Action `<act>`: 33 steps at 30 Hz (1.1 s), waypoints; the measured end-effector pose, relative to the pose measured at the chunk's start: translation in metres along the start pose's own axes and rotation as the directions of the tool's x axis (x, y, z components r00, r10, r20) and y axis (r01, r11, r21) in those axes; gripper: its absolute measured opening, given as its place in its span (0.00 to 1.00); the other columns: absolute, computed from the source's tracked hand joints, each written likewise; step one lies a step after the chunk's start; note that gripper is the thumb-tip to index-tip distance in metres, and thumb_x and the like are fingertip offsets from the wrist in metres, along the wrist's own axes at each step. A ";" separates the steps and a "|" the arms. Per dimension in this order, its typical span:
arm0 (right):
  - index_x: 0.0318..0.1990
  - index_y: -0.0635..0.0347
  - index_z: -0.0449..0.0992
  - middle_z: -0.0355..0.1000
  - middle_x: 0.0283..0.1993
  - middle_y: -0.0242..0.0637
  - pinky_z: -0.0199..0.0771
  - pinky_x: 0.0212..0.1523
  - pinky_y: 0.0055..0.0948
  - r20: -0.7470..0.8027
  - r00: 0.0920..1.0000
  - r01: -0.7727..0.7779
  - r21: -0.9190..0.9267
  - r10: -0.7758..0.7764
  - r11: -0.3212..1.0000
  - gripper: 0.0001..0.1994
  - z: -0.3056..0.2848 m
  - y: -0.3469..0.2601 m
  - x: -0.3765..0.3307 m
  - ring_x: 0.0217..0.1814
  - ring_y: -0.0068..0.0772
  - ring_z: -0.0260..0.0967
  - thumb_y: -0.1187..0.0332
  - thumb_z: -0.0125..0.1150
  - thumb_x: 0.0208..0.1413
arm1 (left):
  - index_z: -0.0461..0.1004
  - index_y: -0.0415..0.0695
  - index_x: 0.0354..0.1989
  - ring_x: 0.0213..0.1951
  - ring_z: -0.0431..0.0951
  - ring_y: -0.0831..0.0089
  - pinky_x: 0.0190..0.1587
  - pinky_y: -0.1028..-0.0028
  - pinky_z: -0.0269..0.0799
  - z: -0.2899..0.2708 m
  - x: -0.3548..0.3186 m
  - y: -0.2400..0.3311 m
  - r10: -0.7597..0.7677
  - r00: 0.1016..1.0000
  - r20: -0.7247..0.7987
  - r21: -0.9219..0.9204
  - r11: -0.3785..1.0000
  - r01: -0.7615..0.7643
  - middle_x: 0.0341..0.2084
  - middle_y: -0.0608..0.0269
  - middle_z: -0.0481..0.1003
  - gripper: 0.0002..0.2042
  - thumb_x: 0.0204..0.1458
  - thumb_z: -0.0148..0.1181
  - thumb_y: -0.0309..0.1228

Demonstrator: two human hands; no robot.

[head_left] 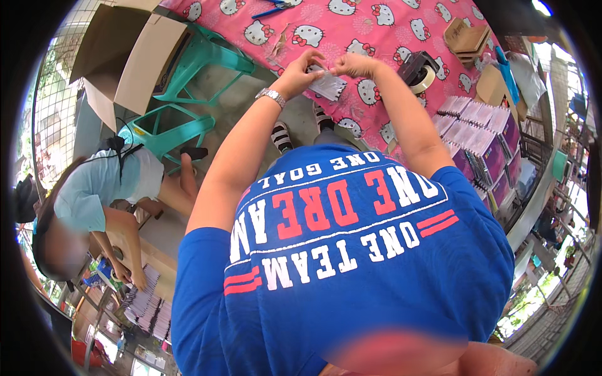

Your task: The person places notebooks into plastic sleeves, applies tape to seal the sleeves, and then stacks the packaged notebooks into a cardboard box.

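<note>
At the near edge of a table with a pink cartoon-cat cover (276,50), I have a small white notepad (328,88) with dark binding teeth along its right side. My left hand (302,75), with a metal watch on the wrist, is closed on the pad's upper left part, thumb and fingers curled. My right hand (353,65) is closed in a pinch just above the pad's upper right corner. Whatever lies between its fingertips is too small to make out. A black tape dispenser (414,67) with a tape roll stands to the right of my right hand.
Spiral-bound notebooks (480,128) are stacked on the table's right. Brown boards (467,41) lie at the far right, blue-handled pliers (271,11) at the far edge. Left are green stools (210,62), a cardboard box (135,69) and a person (94,188) bending over more notebooks (147,301).
</note>
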State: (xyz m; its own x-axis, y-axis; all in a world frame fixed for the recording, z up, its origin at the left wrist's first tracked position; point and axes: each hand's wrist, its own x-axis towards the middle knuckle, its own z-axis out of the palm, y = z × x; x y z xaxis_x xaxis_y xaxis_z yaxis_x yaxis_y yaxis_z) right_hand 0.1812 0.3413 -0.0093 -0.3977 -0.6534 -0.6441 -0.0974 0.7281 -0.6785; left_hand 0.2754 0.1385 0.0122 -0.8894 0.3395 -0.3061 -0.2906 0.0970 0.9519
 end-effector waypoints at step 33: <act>0.43 0.47 0.78 0.68 0.49 0.41 0.60 0.55 0.46 -0.915 -0.402 -0.751 0.332 0.003 0.570 0.19 0.151 0.067 -0.318 0.54 0.45 0.63 0.47 0.61 0.49 | 0.68 0.42 0.53 0.47 0.71 0.73 0.49 0.73 0.65 -0.054 -0.123 0.017 -0.352 0.932 0.084 0.025 0.936 0.351 0.46 0.61 0.73 0.19 0.56 0.56 0.39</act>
State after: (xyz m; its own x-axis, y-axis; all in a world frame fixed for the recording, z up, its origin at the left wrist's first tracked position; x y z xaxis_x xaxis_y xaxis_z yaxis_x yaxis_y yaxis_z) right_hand 0.4384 0.5666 0.0964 -0.6755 0.4545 0.5806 0.5462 0.8374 -0.0201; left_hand 0.3608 0.0475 0.0658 -0.6970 0.3612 -0.6194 -0.5755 0.2335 0.7837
